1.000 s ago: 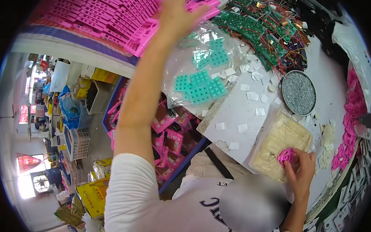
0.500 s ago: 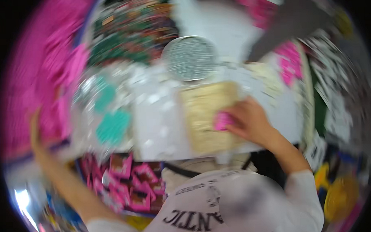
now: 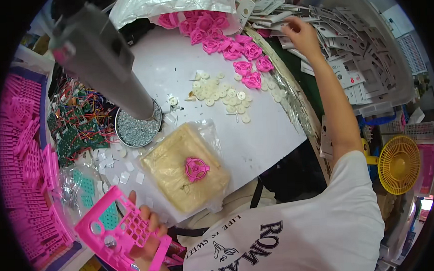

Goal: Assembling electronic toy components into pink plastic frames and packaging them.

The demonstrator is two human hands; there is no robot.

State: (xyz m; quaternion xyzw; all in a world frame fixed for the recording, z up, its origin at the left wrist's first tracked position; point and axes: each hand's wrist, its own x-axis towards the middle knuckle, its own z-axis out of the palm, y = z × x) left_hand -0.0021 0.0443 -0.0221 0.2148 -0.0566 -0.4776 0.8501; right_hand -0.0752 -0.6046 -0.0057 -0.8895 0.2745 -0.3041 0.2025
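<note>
Left hand (image 3: 146, 233) now grips pink panel (image 3: 120, 232).

A white worktable (image 3: 255, 134) carries a round tin of small metal parts (image 3: 138, 128), scattered cream discs (image 3: 222, 94), pink round wheels (image 3: 233, 51), a beige plastic-wrapped pad (image 3: 175, 170) and small white squares (image 3: 127, 169).

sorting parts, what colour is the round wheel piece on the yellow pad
Pink, seen in the head view: the round plastic wheel piece on the yellow pad.
</note>
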